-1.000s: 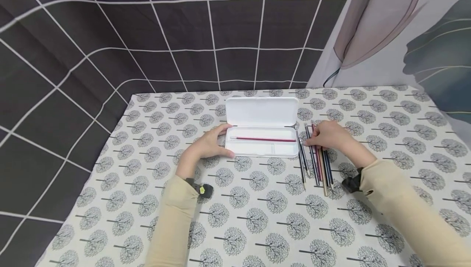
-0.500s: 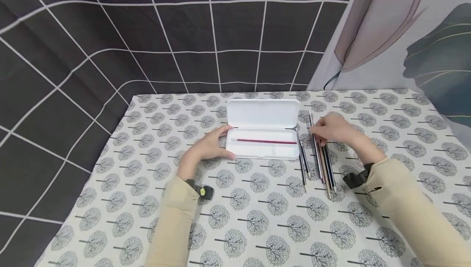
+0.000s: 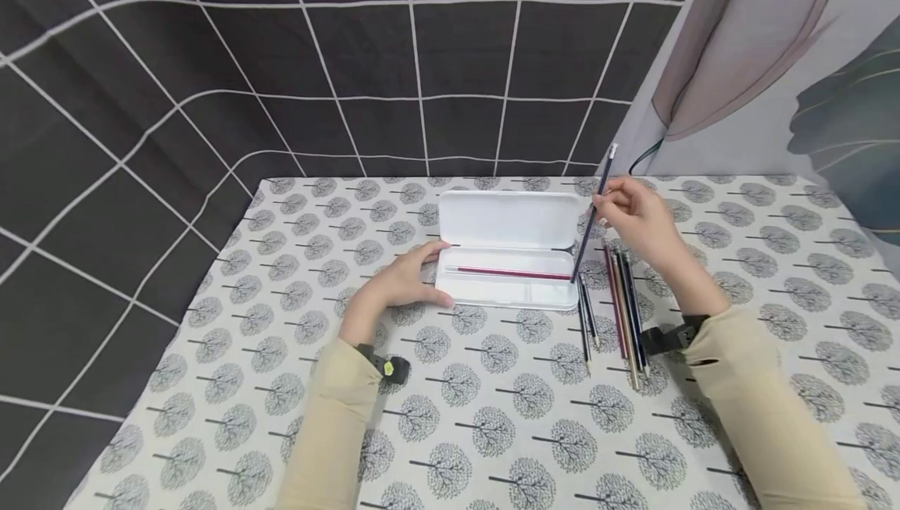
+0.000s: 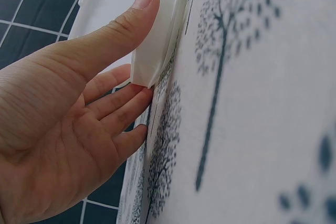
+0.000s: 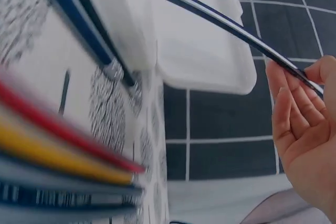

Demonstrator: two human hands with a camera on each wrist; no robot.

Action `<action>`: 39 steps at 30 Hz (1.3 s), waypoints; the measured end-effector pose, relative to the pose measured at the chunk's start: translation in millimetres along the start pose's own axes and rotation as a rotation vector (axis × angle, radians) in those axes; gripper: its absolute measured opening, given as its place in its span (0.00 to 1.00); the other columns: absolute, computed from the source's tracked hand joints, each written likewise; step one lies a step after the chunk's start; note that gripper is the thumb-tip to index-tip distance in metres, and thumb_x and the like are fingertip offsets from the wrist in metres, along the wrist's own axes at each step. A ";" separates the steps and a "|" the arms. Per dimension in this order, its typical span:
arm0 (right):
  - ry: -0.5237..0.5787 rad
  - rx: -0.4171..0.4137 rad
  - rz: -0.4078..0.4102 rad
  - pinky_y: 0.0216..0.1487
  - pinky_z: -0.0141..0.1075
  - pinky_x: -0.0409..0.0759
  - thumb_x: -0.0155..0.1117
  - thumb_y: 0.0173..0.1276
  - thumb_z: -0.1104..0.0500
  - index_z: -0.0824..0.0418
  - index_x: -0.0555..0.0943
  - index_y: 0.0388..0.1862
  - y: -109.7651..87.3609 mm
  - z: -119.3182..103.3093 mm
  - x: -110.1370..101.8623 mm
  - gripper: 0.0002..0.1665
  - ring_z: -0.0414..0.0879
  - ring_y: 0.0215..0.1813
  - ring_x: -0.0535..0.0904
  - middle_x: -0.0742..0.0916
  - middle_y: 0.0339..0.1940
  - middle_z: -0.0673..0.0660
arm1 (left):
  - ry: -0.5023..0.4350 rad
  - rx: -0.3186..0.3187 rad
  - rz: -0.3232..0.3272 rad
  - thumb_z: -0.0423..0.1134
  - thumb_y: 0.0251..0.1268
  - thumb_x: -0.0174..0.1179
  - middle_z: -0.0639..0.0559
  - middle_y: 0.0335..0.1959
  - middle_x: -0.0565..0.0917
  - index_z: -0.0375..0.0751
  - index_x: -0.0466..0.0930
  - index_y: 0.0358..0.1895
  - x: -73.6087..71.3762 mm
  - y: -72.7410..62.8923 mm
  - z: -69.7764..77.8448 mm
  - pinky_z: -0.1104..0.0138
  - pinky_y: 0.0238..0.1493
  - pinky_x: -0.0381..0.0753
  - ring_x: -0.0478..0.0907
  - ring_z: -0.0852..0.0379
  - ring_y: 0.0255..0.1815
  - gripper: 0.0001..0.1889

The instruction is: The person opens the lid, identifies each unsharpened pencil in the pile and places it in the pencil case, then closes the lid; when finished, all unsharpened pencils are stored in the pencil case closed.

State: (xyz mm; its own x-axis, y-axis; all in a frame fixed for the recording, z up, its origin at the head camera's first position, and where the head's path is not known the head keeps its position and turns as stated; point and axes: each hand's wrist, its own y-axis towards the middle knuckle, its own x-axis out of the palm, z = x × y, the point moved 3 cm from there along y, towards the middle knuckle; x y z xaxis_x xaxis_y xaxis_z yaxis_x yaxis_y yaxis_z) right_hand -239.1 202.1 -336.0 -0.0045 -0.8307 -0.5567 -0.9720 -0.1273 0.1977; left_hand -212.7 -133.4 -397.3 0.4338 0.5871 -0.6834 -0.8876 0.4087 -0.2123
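A white pencil case (image 3: 485,289) stands with its lid (image 3: 508,221) raised at the back. Inside lies one red pencil (image 3: 516,272), lengthwise. My left hand (image 3: 404,279) holds the case's left end between thumb and fingers, with the thumb (image 4: 118,38) along its front corner. Up at the right, my right hand (image 3: 636,217) pinches a dark blue pencil (image 3: 595,212) between thumb and fingers. That pencil is steeply tilted, its white-tipped end up and its lower end over the case's right end. In the right wrist view, white stripes run along the dark pencil (image 5: 226,27).
Two dark pencils (image 3: 583,330) lie just right of the case. Further right, several more pencils (image 3: 628,315), red, gold and dark blue, lie side by side below my right hand. A tree-print cloth (image 3: 485,401) covers the table, and a dark grid curtain (image 3: 464,49) hangs behind.
My right hand has picked a dark blue pencil out of the right-hand group, lifted it and tilted it towards the case. My left hand has stayed at the case's left end.
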 end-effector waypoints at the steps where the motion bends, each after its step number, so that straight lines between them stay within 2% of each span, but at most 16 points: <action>1: 0.007 -0.022 0.008 0.34 0.22 0.76 0.55 0.70 0.57 0.67 0.72 0.49 0.2 -1.9 1.6 0.15 0.30 0.31 0.79 0.85 0.31 0.40 | -0.004 0.006 -0.002 0.51 0.37 0.76 0.47 0.71 0.62 0.52 0.56 0.70 0.2 0.3 0.7 0.51 0.72 0.51 0.56 0.48 0.72 0.52; 6: -0.068 -0.117 0.037 0.36 0.17 0.75 0.55 0.70 0.56 0.70 0.72 0.50 -2.5 -9.5 5.3 0.18 0.22 0.34 0.76 0.85 0.41 0.64 | -0.009 0.008 -0.016 0.51 0.37 0.76 0.48 0.71 0.62 0.52 0.56 0.70 1.0 0.9 1.8 0.52 0.72 0.51 0.56 0.48 0.72 0.52; 9: -0.105 -0.172 0.038 0.37 0.14 0.73 0.56 0.69 0.59 0.71 0.73 0.51 -2.4 -12.1 9.4 0.18 0.19 0.34 0.73 0.85 0.41 0.66 | 0.000 -0.004 -0.008 0.51 0.36 0.76 0.49 0.71 0.62 0.53 0.56 0.70 -0.1 0.9 -1.2 0.52 0.71 0.52 0.56 0.48 0.72 0.53; 12: -0.120 -0.243 0.014 0.39 0.14 0.73 0.58 0.67 0.62 0.72 0.72 0.52 -2.7 -13.7 17.0 0.18 0.25 0.36 0.76 0.85 0.41 0.66 | 0.010 -0.011 -0.002 0.51 0.36 0.76 0.49 0.71 0.62 0.54 0.56 0.70 -1.2 1.3 -3.6 0.52 0.71 0.52 0.56 0.49 0.72 0.52; 17: -0.151 -0.366 -0.018 0.38 0.16 0.75 0.62 0.62 0.67 0.71 0.73 0.50 -5.6 -18.0 29.2 0.18 0.47 0.36 0.82 0.86 0.38 0.63 | -0.001 0.007 -0.011 0.49 0.37 0.76 0.47 0.70 0.63 0.51 0.56 0.70 -1.9 0.5 0.2 0.54 0.72 0.52 0.57 0.49 0.71 0.52; 21: -0.171 -0.437 -0.024 0.34 0.21 0.76 0.64 0.59 0.68 0.70 0.75 0.48 -8.6 -22.2 34.8 0.18 0.49 0.35 0.82 0.87 0.36 0.61 | -0.014 0.008 -0.019 0.48 0.37 0.76 0.47 0.70 0.63 0.49 0.56 0.70 -0.5 -0.7 4.1 0.54 0.72 0.51 0.57 0.49 0.71 0.52; 26: -0.138 -0.443 -0.034 0.34 0.25 0.77 0.64 0.60 0.68 0.68 0.75 0.48 -7.2 -24.9 43.6 0.17 0.49 0.36 0.82 0.87 0.36 0.60 | -0.006 -0.003 -0.006 0.49 0.37 0.76 0.48 0.70 0.63 0.50 0.56 0.70 -0.4 0.3 0.5 0.54 0.72 0.51 0.57 0.49 0.71 0.52; 32: -0.172 -0.431 -0.162 0.36 0.37 0.81 0.63 0.59 0.69 0.67 0.78 0.48 -9.1 -26.0 59.7 0.16 0.49 0.39 0.82 0.86 0.37 0.59 | -0.013 -0.002 -0.004 0.49 0.37 0.76 0.48 0.70 0.63 0.50 0.56 0.70 0.2 0.6 1.9 0.55 0.72 0.52 0.57 0.50 0.71 0.52; 35: -0.232 -0.437 -0.237 0.37 0.40 0.82 0.64 0.58 0.68 0.67 0.79 0.47 -9.7 -26.2 67.3 0.17 0.49 0.40 0.82 0.87 0.38 0.59 | -0.020 -0.003 -0.009 0.48 0.38 0.76 0.47 0.70 0.63 0.50 0.56 0.70 0.0 0.0 3.2 0.56 0.72 0.51 0.57 0.50 0.71 0.52; 39: -0.383 -0.433 -0.335 0.39 0.42 0.82 0.64 0.58 0.65 0.65 0.80 0.47 -7.8 -32.2 77.6 0.16 0.49 0.38 0.83 0.87 0.36 0.57 | -0.010 0.007 -0.016 0.49 0.38 0.76 0.47 0.71 0.62 0.49 0.56 0.71 -2.2 0.7 1.4 0.55 0.72 0.51 0.57 0.50 0.71 0.52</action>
State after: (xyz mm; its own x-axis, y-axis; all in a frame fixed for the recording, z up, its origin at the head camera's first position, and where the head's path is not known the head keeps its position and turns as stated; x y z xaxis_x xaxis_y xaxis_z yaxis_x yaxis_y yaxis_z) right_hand -224.4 121.1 -354.7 0.1205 -0.4674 -0.8758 -0.7537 -0.6172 0.2257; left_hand -214.1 -133.5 -395.0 0.4493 0.5878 -0.6728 -0.8796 0.4228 -0.2181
